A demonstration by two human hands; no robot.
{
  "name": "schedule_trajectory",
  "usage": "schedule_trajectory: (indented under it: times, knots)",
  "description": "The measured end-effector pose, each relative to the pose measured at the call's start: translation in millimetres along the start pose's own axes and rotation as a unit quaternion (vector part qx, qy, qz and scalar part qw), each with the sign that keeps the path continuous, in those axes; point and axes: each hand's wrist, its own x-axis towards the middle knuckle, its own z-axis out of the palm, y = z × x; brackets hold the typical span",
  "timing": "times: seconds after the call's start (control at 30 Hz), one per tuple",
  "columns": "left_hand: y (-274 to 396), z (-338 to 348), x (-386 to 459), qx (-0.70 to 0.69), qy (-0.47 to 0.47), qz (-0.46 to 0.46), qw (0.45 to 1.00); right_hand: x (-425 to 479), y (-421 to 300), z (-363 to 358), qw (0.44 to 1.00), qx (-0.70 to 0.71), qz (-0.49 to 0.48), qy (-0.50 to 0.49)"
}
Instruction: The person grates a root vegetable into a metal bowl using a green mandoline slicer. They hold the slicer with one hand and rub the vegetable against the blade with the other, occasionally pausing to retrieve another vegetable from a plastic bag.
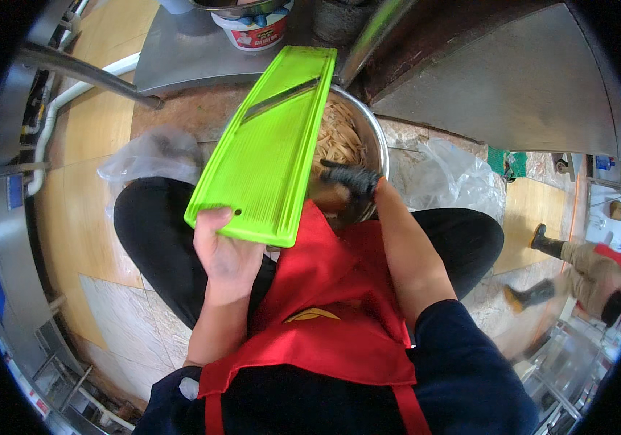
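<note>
My bare left hand (229,253) grips the near end of a bright green plastic mandoline slicer (267,157), thumb on top. The slicer tilts over a round metal pot (383,144) between my knees, and a slanted metal blade (283,99) crosses its far half. Pale, thin slices (343,128) of some food lie in the pot, partly hidden by the slicer. My right hand (351,179), in a dark glove, is over the pot's near right part, close to the slices. Its fingers are blurred and partly covered, so whether they hold anything is unclear.
A metal shelf (191,60) beyond the pot bears a white bucket with a red label (259,35). Clear plastic bags lie left (152,155) and right (454,176) of the pot. A metal leg (93,76) is at left. Another person in boots (588,266) is at right.
</note>
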Motion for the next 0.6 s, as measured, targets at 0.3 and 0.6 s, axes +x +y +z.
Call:
schedule_trajectory:
  times: [0.3,0.6]
  knots:
    - [-21,-13,-9,0.007,-0.032,-0.059,0.998,-137,-5,-107,0.509,0.845,-0.16,0.035]
    - [-75,-20,-20,-0.048,-0.081,-0.145,0.985,-200,-20,-73,0.361,0.872,-0.308,0.118]
